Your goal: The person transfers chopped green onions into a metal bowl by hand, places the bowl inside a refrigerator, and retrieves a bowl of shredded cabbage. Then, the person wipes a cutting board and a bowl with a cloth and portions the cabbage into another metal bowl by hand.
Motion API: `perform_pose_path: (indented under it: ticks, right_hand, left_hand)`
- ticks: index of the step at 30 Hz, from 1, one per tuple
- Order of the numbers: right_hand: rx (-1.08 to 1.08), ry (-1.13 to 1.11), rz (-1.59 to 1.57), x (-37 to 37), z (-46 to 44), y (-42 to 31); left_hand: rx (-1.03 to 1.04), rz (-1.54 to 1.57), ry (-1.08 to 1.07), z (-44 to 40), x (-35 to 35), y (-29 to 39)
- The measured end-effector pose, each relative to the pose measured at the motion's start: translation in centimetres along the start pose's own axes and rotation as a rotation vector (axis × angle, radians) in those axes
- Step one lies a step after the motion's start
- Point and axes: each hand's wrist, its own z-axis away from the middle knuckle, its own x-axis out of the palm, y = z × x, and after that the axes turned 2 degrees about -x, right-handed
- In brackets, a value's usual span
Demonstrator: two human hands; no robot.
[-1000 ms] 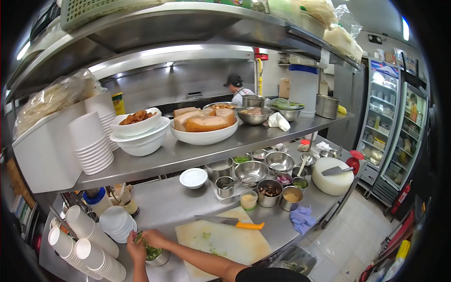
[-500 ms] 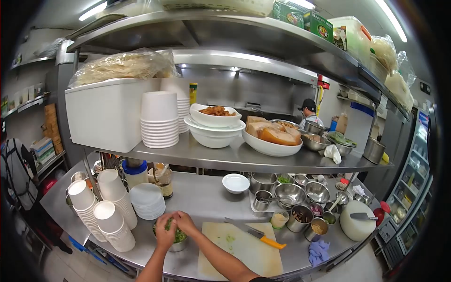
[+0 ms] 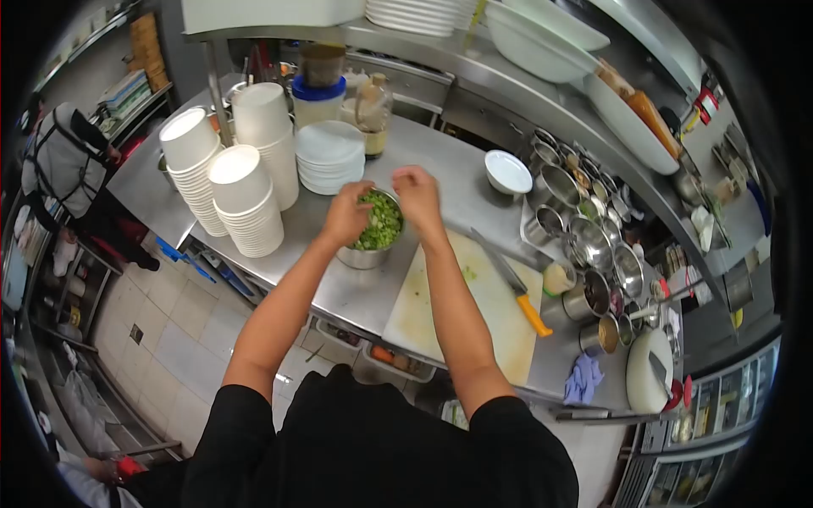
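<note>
A round metal container (image 3: 364, 259) filled with chopped green vegetables (image 3: 383, 222) stands at the counter's front edge. My left hand (image 3: 345, 215) is at the container's left side, its fingers apart and bent over the greens. Above the right rim is my right hand (image 3: 417, 196), with fingers curled together; whatever they hold, if anything, is hidden. A white cutting board (image 3: 440, 300) with a few green scraps lies to the right. Across its right side rests a knife (image 3: 512, 284) with an orange handle.
Stacked white paper tubs (image 3: 246, 203) and white plates (image 3: 330, 157) stand left of the container. A white bowl (image 3: 508, 171), several metal containers (image 3: 586, 295) and a blue cloth (image 3: 583, 378) are to the right. An overhead shelf (image 3: 406, 42) crosses the back; a person (image 3: 72, 161) stands at far left.
The view has tilted down and turned. My hands, together over the greens before, are now apart on either side of the container, showing more of the greens.
</note>
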Motion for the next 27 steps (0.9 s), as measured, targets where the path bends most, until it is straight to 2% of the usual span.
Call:
perform_pose_path:
  ticks: [2, 3, 4, 5, 6, 7, 9, 10, 12, 13, 14, 16, 20, 22, 24, 25, 26, 27]
  right_hand:
    - [0.098, -0.437, 0.786, -0.3, -0.1, 2.4]
    - [0.01, -0.364, 0.784, -0.6, 0.4, 4.0]
    - [-0.093, -0.286, 0.794, -0.9, 0.2, 4.9]
    - [-0.113, -0.23, 0.741, -1.0, -0.1, 4.7]
    - [-0.132, -0.18, 0.682, -1.2, -0.1, 4.7]
    - [-0.107, -0.15, 0.688, -1.4, 0.0, 5.8]
    - [-0.301, -0.187, 0.737, -1.0, 0.7, 7.1]
    - [-0.284, -0.18, 0.722, -0.8, 1.0, 7.2]
    - [-0.136, -0.094, 0.486, -1.9, 0.3, 5.9]
    - [-0.038, -0.077, 0.343, -2.8, 0.1, 5.5]
    - [0.07, -0.058, 0.198, -4.0, 0.4, 5.1]
    - [0.153, -0.071, 0.042, -7.4, 2.0, 3.6]
    - [0.193, 0.016, 0.28, -15.7, 4.5, 6.6]
    - [0.243, 0.034, 0.348, -19.7, 5.5, 8.7]
    - [0.292, 0.046, 0.422, -22.9, 6.2, 10.7]
    - [0.175, 0.02, 0.583, -23.8, 6.5, 11.6]
    - [0.054, -0.016, 0.737, -24.6, 6.6, 12.4]
    - [0.053, -0.031, 0.731, -24.8, 6.6, 12.5]
  left_hand:
    - [-0.051, -0.372, 0.025, -0.2, -0.3, -1.1]
    - [-0.079, -0.271, 0.021, -0.1, -0.3, -1.0]
    - [-0.1, -0.339, -0.012, -0.4, -0.6, -1.3]
    - [-0.071, -0.326, -0.021, -0.3, -0.9, -0.1]
    - [0.027, -0.469, -0.095, -0.4, -1.7, -0.8]
    - [0.043, -0.446, -0.113, -0.1, -1.7, -0.6]
    - [0.108, -0.614, -0.147, -0.1, -1.8, -0.6]
    - [0.102, -0.625, -0.167, 0.2, -2.0, -0.5]
    - [-0.131, -0.486, -0.218, 0.0, -1.6, 0.2]
    - [-0.143, -0.487, -0.211, -0.1, -1.5, 0.5]
    - [-0.093, -0.435, -0.245, 0.1, -1.5, 0.7]
    - [0.025, -0.271, -0.247, -0.1, -1.1, 0.3]
    - [-0.079, -0.34, -0.232, -0.4, -1.6, 0.8]
    - [-0.286, -0.182, -0.135, -1.1, -2.4, -2.5]
    - [-0.258, -0.096, -0.085, -1.0, -2.6, -3.2]
    - [-0.231, -0.022, -0.024, -0.8, -2.7, -2.9]
    - [-0.199, -0.101, -0.05, -0.5, -3.1, -2.6]
    - [-0.206, -0.109, -0.038, -0.5, -2.7, -2.6]
